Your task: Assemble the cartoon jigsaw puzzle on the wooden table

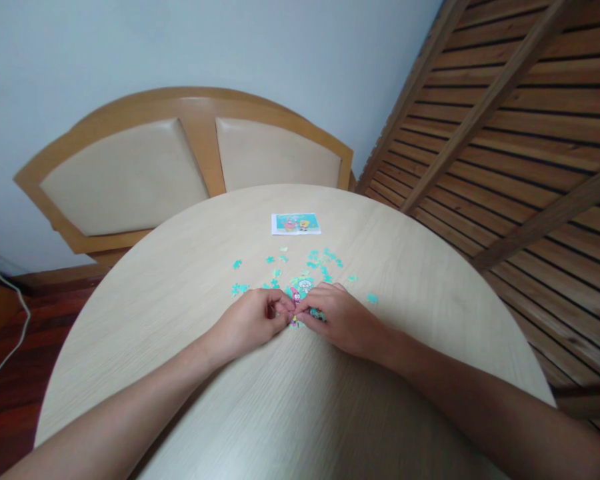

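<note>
My left hand (257, 315) and my right hand (341, 316) meet near the middle of the round table. Their fingertips pinch at a small pink and yellow jigsaw piece (295, 319). Just beyond the fingers lies a partly joined jigsaw section (305, 285) with a pale cartoon face and a pink figure. The right fingers cover some of the section's near side. Loose turquoise jigsaw pieces lie around it, such as a pair at the left (239, 289) and a single piece at the right (373, 299).
A picture sheet (296, 224) with cartoon figures lies on the far part of the wooden table (180, 267). Behind the table stands a bed headboard or bench back (195, 113) with cream panels. Wooden slats (530, 133) lean at the right. A white cable (23, 327) hangs at the left.
</note>
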{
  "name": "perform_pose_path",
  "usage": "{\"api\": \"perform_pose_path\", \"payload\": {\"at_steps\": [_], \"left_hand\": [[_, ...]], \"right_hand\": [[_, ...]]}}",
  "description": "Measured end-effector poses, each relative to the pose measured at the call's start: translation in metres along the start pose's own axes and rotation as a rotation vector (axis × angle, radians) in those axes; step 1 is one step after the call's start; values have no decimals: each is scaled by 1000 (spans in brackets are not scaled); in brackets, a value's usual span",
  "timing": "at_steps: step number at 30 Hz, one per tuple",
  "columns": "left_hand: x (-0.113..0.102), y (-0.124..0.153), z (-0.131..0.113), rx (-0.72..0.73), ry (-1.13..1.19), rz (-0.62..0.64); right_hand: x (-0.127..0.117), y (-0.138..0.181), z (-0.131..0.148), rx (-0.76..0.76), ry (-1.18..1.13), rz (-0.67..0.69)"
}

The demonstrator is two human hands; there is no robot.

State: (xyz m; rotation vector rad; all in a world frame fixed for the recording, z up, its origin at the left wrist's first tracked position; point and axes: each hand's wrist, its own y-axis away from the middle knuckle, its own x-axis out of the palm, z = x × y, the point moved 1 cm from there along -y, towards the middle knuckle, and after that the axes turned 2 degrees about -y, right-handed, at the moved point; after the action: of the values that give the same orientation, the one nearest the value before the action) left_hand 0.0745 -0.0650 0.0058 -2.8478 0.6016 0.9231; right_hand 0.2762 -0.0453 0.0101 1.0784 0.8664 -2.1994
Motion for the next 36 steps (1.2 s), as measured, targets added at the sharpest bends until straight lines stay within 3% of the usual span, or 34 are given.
{"api": "perform_pose_path", "payload": {"at_steps": [14, 27, 36], "left_hand": [[-4, 1, 4, 2, -119, -2], [1, 5, -15, -1, -348, -81], [1, 4, -14, 20, -418, -85]], "right_hand": [[-12, 0, -9, 53, 104, 111], [-11, 1, -10, 38, 88, 121], [-12, 1, -10, 36, 86, 129]]}}
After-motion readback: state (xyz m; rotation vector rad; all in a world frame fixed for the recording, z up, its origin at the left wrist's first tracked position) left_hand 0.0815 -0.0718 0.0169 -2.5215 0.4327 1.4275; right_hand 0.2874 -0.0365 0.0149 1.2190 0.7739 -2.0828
